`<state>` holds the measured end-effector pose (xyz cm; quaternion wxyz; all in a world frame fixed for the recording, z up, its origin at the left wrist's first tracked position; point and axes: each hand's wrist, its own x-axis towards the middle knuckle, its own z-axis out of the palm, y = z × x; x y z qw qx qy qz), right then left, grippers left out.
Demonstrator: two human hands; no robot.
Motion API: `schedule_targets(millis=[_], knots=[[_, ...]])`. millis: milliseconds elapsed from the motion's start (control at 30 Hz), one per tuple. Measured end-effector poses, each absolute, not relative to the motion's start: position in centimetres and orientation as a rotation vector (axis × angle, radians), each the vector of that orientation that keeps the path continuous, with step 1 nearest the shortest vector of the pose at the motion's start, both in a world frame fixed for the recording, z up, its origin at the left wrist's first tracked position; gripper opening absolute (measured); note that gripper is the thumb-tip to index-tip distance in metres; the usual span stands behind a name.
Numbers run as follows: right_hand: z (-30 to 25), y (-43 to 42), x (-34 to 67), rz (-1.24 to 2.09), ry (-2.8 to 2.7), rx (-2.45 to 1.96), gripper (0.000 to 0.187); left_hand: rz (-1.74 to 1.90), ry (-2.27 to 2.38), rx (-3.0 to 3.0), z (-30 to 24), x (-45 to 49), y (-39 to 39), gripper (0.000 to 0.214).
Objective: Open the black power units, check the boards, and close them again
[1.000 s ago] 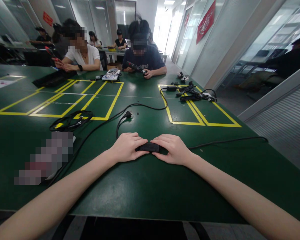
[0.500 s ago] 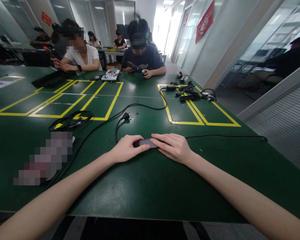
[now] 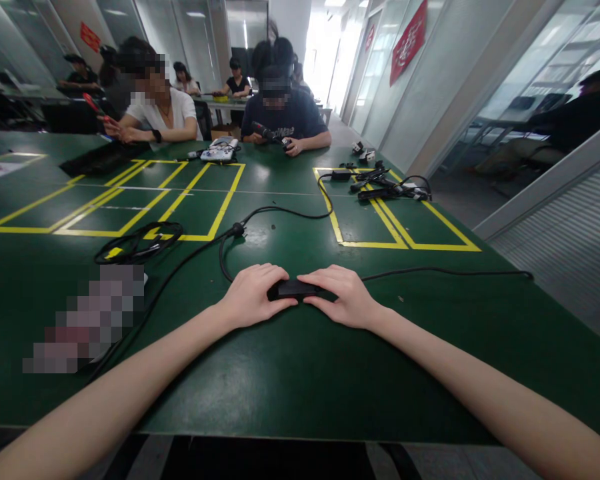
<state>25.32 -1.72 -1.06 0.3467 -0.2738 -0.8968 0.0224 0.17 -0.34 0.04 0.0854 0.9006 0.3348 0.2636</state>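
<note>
A black power adapter lies on the green table between my hands, its dark narrow face toward me. My left hand grips its left end, thumb on the near side and fingers on the far side. From the right, my right hand pinches the other end in the same way. A cord with a black plug curves up from the left end, the plug lying against another cable. The adapter's thin cord runs off to the right.
A coiled black cable and a blurred-out item lie at left. Yellow tape outlines areas of the table. Adapters and cables are heaped at back right. Two people sit across, near a white power strip.
The adapter has turned from its grey broad face to a dark narrow one. My right fingers have drawn back to its right end. The plug has shifted left onto the other cable.
</note>
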Motion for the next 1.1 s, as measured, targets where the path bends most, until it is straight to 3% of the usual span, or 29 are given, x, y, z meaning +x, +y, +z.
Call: schedule_targets(millis=[333, 733, 1000, 1100], knots=[[-0.3, -1.8, 25.6, -0.169, -2.556, -0.663, 0.039, 0.751, 1.048, 2.543, 0.0, 0.3, -0.6, 0.032], [-0.1, -1.9, 25.6, -0.189, -2.68, -0.679, 0.045, 0.608, 1.049, 2.304, 1.0, 0.7, -1.1, 0.031], [-0.6, -0.1, 28.7, -0.066, -2.484, -0.852, 0.05, 0.965, 0.849, 2.585, 0.4, 0.1, -0.8, 0.044], [-0.6, 1.5, 31.1, -0.053, -2.254, -0.954, 0.051, 0.972, 0.796, 2.698, 0.3, -0.1, -0.6, 0.039]])
